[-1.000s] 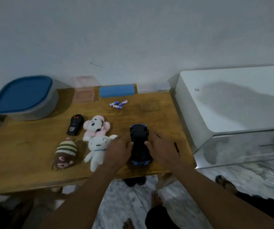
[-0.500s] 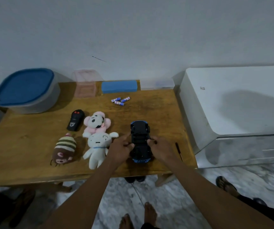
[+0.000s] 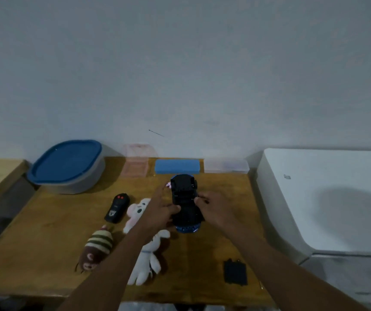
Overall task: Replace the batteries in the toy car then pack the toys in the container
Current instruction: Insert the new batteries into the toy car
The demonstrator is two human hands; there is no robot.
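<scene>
Pale wall behind, and below it a wooden counter (image 3: 52, 232) carrying everything for the job. The toy car (image 3: 184, 196) is held just above the counter's middle, belly up, with its black chassis facing the camera and blue bodywork showing at the near end.

The left hand (image 3: 160, 213) has it from the left flank, thumb laid across the underside and the remaining fingers beneath; this grip is closed on the car. The right hand (image 3: 212, 209) pinches the opposite flank at mid-length, fingertips curled onto the chassis edge, so the car sits between the two grips with its far half sticking out beyond them.

It looks like a light, rigid plastic shell: easy to carry, likely slick, with wheels and thin trim best left alone. The flanks between the axles seem the safest hold.

A flat black panel (image 3: 235, 272), probably the battery cover, lies near the counter's front right edge, well apart from both hands. The blue-lidded container (image 3: 68, 167) stands closed at the far left.
</scene>
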